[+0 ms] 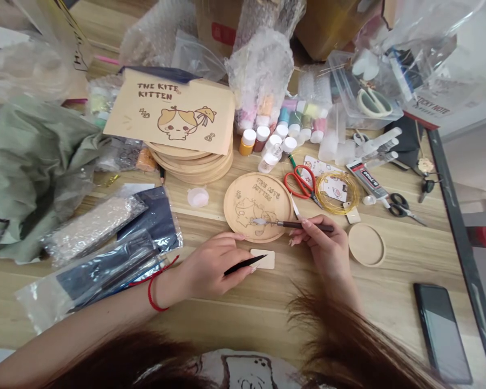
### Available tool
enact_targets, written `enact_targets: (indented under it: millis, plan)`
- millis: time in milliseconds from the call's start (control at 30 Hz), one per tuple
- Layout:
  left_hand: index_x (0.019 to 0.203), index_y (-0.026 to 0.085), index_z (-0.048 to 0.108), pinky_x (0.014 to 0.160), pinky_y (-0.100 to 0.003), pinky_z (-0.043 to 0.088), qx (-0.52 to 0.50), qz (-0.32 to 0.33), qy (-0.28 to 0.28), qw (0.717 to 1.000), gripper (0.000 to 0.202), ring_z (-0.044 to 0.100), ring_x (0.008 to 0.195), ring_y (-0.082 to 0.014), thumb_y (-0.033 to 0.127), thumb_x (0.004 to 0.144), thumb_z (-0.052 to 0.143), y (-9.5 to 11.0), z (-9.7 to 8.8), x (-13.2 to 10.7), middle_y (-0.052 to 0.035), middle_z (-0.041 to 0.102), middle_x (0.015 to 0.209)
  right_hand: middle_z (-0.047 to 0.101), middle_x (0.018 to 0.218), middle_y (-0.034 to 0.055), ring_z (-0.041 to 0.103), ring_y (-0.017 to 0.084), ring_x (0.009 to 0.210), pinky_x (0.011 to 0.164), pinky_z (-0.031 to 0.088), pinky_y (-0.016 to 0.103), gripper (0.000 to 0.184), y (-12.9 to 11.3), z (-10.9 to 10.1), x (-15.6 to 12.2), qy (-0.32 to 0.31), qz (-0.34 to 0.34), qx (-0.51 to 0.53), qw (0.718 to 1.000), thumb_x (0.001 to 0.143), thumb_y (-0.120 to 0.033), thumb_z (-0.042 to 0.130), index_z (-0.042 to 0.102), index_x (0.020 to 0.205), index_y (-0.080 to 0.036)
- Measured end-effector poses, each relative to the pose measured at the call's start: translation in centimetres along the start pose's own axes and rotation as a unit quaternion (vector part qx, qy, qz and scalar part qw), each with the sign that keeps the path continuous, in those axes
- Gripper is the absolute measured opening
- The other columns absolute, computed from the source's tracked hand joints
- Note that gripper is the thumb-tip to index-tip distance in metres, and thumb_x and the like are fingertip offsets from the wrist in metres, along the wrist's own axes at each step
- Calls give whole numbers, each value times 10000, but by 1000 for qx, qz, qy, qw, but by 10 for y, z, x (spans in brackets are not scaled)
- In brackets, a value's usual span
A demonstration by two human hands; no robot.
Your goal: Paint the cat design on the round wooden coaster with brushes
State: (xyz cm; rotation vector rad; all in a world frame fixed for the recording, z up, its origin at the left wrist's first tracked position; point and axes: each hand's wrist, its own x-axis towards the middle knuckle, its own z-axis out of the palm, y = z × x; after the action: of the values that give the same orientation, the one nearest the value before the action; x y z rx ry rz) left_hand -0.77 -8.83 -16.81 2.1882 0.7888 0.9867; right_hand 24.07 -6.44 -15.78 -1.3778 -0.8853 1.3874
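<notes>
In the middle of the table lies a round wooden plate (243, 190) with a kitten drawing and lettering outlined on it. My right hand (324, 240) is closed around the dark handle of a small palette knife (285, 223), its metal blade over the drawing. Black pointed tweezers (243, 265) are held in my left hand (210, 265), which rests near the plate's lower left rim. Just under the tweezers' tip is a small pale card (268, 260). Whether the tweezers grip anything is too small to tell.
A coloured kitten sketch (174, 113) tops stacked wooden plates (194, 167). Several white-capped paint bottles (269, 143), red scissors (299, 182), gold wire (337, 193) and a glue tube (366, 179) lie behind. At right are a small round wooden tray (366, 245) and a phone (441, 332).
</notes>
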Motion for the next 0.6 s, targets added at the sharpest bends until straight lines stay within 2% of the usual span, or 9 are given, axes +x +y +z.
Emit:
enact_targets:
  millis: [467, 600]
  plan:
    - [971, 162, 634, 948, -388, 546, 6, -3, -3, 1000, 112, 602, 669, -121, 177, 863, 609, 1, 0, 0, -19, 687, 750, 742, 682, 34, 679, 173, 502, 523, 578, 299, 204, -1, 1, 0, -3, 5, -23, 1000, 740, -335, 792, 655, 764, -186]
    - [969, 150, 633, 958, -383, 542, 1, 0, -1, 1000, 116, 605, 666, -119, 170, 854, 623, 0, 0, 1, -25, 690, 754, 722, 630, 15, 647, 160, 455, 495, 564, 299, 208, -1, 1, 0, 5, -4, 5, 1000, 745, -342, 785, 642, 724, -193]
